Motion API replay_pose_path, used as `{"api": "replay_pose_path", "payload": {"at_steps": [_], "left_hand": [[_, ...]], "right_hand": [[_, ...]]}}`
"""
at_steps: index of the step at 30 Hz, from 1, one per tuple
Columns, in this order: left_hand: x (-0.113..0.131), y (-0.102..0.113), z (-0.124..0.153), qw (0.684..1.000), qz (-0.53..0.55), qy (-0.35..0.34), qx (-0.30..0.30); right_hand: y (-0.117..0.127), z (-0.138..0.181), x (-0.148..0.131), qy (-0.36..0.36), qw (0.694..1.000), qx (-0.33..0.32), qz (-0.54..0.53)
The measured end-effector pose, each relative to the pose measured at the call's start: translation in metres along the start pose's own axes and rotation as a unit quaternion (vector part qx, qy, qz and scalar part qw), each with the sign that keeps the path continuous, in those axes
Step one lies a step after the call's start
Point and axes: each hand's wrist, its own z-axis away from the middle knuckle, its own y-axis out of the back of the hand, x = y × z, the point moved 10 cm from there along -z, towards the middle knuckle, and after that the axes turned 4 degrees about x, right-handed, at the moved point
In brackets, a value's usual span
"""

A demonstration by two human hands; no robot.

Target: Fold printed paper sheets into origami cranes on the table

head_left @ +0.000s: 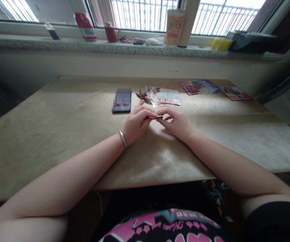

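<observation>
Above the middle of the table, my left hand [139, 120] and my right hand [174, 121] meet at the fingertips. Between them is a small, thin pink and dark piece [155, 117], seen nearly edge-on, so its exact kind is unclear. My left fingers are pressed together on its left end, with the thumb side partly hidden. The right thumb and forefinger pinch its right end. Just beyond my hands lie a small multicoloured crumpled or folded paper thing [143, 95] and several printed white and red sheets [165, 95].
A phone [122, 101] lies left of the sheets on the table [59, 134]. Colourful printed packets [199, 86] are stacked at the back right, with another packet [235, 93] beside them. On the windowsill stand a red can [85, 27], a red bottle [110, 33] and a patterned cup [174, 27].
</observation>
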Motion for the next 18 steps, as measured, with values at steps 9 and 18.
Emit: {"api": "replay_pose_path", "payload": {"at_steps": [9,18], "left_hand": [[-0.002,0.011,-0.003,0.998,-0.044,0.018,0.048],[-0.001,0.014,-0.005,0.997,-0.002,0.024,0.067]], "right_hand": [[0.016,0.001,-0.027,0.090,0.994,0.059,0.007],[0.027,0.003,-0.035,0.088,0.991,0.104,0.017]]}}
